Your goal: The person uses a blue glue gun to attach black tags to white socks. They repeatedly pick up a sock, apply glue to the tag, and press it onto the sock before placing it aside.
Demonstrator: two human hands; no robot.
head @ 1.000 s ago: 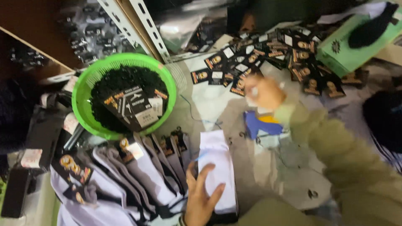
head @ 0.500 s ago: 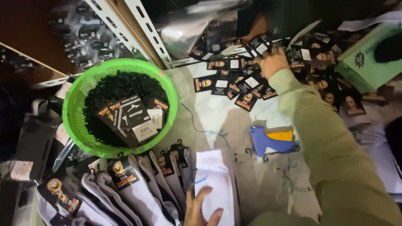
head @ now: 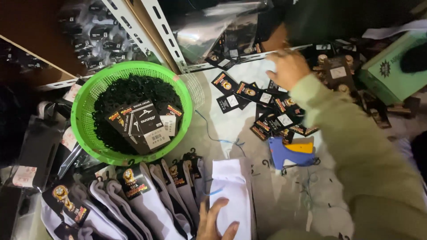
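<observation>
Bare worktop (head: 222,126) strip between green basket (head: 89,133) and black card tags (head: 267,111) – passable; blue tagging gun (head: 289,154) blocks right, sock row (head: 147,200) crowds front – metal rack upright (head: 167,38) behind.

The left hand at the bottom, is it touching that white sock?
Touching. The head view shows the left hand lying flat on the white sock, fingers spread over its lower end with no gap.

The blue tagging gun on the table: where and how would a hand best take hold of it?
Probably by the handle of the tagging gun, the thicker blue part pointing toward the lower left. It lies flat on its side on the table, apart from the black cards, so coming from above with fingers wrapping the handle looks easiest. The right hand is nearest; the left hand rests on a white sock.
</observation>
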